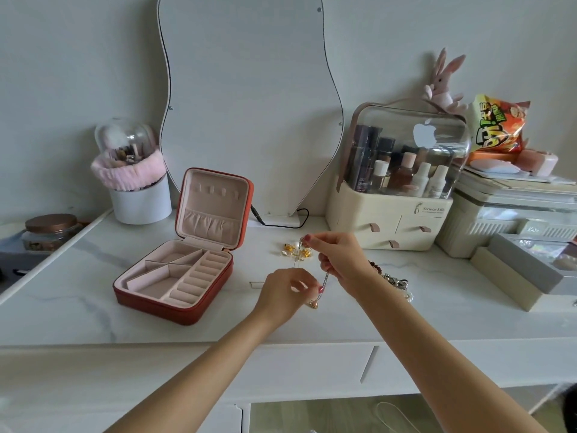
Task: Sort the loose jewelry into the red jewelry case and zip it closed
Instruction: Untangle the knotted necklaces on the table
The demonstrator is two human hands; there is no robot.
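White marble bench (78, 307) w/ red jewelry case (175, 270) open at left-center, lid up, compartments bare. Right hand (338, 260) & left hand (285, 296), just right of case, each pinch a thin chain (324, 281) strung between them above bench. Gold pcs (295, 250) lie just beyond hands.

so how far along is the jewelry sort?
Early. The red zip jewelry case lies open, its pink compartments apparently empty. In hand: both the left hand and right hand pinch a thin beaded chain. Left: gold pieces, the dark bead bracelet, the silver pile, then zipping.
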